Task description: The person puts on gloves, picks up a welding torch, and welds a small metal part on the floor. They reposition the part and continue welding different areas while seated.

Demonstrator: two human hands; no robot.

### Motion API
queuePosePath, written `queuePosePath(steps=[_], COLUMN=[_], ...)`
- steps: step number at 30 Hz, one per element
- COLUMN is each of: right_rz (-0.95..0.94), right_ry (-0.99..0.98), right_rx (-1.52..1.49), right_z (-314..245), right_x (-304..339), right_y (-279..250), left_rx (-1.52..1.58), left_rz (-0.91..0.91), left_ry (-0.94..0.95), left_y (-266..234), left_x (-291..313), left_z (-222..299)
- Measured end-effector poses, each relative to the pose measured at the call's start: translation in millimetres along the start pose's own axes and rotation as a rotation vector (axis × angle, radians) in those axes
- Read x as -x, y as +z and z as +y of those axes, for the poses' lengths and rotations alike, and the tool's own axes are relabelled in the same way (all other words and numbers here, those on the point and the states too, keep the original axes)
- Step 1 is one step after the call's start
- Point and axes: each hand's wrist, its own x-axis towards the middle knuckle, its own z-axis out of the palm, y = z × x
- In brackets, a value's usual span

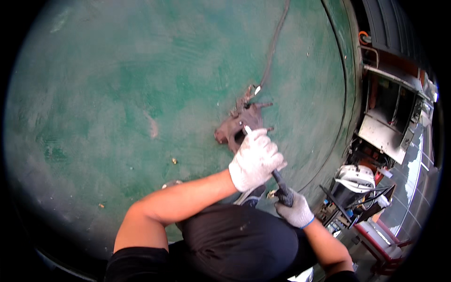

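Note:
My left hand (pixel 256 162), in a white work glove, is closed around the upper part of a long tool whose bright metal tip (pixel 247 129) sticks out past the thumb. Lower down, my right hand (pixel 297 210), also gloved, grips the tool's dark handle (pixel 280 181). The tool's exact kind is hidden by my fingers. Just beyond my left hand, a rusty brown cast metal part (pixel 233 128) with a round opening and projecting arms lies on the floor. The tool's tip appears over this part; I cannot tell whether they touch.
A dark hose or cable (pixel 275 44) runs across the green floor (pixel 117 84) to the rusty part. Another black cable (pixel 339 42) curves along the right. Metal equipment (pixel 383 134) and a white container (pixel 355 175) stand there. Black cloth (pixel 239 239) fills the near middle.

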Motion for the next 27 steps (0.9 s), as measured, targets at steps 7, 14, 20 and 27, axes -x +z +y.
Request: queuePosePath(steps=[7,14,20,27], right_rz=[0.052,0.060,0.091,0.112], right_ry=[-0.001,-0.014,-0.016,0.002], right_rx=[0.133,0.236,0.335,0.304], right_z=[-18,-13,-27,-25], right_x=[-6,-11,-9,-7], right_y=[0,-8,-9,-4], left_rx=[0.013,0.009,0.016,0.059], left_rz=[0.069,0.121,0.133,0.151], left_ry=[0.004,-0.025,-0.035,-0.028], left_y=[5,9,10,11], left_x=[0,1,1,2], left_z=[-8,-8,-8,-10])
